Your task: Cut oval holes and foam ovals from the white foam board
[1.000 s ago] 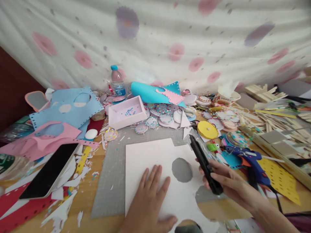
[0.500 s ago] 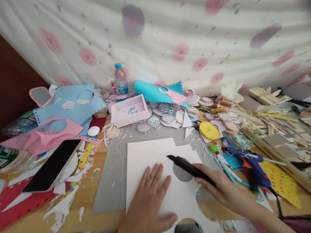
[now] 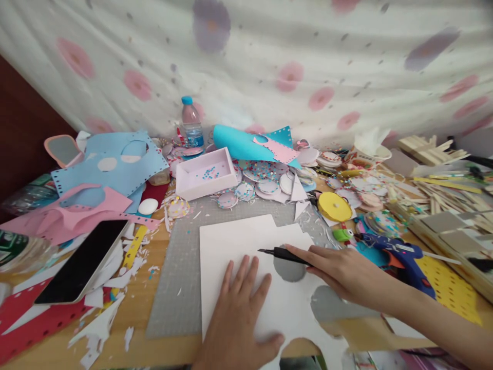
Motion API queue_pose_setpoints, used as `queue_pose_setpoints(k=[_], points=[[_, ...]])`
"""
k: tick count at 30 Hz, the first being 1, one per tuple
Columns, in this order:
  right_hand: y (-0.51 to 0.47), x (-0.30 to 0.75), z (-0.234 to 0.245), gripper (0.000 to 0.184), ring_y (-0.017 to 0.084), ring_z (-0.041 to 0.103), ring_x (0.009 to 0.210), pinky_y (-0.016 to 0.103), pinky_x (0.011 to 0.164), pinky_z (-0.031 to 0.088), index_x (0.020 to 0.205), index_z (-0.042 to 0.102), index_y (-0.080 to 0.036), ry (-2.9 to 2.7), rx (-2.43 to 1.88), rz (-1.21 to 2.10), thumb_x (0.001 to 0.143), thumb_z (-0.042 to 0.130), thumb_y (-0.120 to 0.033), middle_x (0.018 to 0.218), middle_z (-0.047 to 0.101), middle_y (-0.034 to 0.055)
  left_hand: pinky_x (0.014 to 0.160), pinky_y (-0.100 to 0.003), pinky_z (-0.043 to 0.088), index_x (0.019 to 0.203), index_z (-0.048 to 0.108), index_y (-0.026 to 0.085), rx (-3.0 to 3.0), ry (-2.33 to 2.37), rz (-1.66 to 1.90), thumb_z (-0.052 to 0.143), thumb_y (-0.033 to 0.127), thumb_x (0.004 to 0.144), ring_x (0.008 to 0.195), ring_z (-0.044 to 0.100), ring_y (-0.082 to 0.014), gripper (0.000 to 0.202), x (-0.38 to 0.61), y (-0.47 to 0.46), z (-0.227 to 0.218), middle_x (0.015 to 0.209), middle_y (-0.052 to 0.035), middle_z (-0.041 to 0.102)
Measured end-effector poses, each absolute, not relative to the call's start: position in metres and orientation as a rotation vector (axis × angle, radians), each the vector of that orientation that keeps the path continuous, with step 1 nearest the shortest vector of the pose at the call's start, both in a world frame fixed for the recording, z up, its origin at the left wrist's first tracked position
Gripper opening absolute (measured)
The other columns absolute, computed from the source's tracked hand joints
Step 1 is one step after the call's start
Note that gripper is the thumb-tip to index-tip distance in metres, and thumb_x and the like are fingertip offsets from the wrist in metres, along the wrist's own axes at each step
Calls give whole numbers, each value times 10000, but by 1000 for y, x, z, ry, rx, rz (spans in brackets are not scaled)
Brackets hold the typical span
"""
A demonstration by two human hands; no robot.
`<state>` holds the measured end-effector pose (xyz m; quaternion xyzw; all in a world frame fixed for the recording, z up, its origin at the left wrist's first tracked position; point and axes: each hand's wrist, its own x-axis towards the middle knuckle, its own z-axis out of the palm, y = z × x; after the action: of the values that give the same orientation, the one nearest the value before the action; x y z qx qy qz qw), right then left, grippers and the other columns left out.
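A white sheet of card or foam board point(image 3: 231, 241) with round cut-outs lies over a grey cutting mat point(image 3: 173, 288), its near part reaching past the table edge. My left hand point(image 3: 241, 313) rests flat on the sheet, fingers spread. In my right hand point(image 3: 339, 270) is a black craft knife point(image 3: 288, 254), held low and nearly level. Its tip touches or hovers just over the sheet, right of my left fingertips; I cannot tell which. One round hole lies partly under the knife, and grey mat shows through it.
A phone point(image 3: 82, 262) and paper scraps lie left. Behind the mat stand a pale box point(image 3: 207, 174) with small beads, a water bottle point(image 3: 191, 123) and several decorated discs. A yellow disc point(image 3: 334, 206), a blue glue gun point(image 3: 404, 254) and wooden sticks point(image 3: 435, 200) are right.
My right hand has turned and lowered the craft knife, bringing its tip left and down to the sheet. My left hand stays flat in nearly the same place.
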<state>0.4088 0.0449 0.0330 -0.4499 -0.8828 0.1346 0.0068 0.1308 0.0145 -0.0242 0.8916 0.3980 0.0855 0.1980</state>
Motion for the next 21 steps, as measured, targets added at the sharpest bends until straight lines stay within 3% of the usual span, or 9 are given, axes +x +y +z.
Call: queue_pose_setpoints(k=[7,21], points=[[59,406,35,591,169,646,658,254,503,377,1506,250,-246,-2927,-1334,206,954,404,-103,815,620,12,1171,-632,42,1494,251,288,2523,1091,211,645,494,762,1469,-4,-354,857,130,16,-24,1610,30,83],[65,404,37,772,159,624,631,271,472,291,1510,238,-245,-3011,-1297,140,817,423,41,794,599,1,1159,-638,20,1498,234,302,2544,1074,170,600,557,785,1467,-16,-360,841,129,17,-25,1612,26,85]])
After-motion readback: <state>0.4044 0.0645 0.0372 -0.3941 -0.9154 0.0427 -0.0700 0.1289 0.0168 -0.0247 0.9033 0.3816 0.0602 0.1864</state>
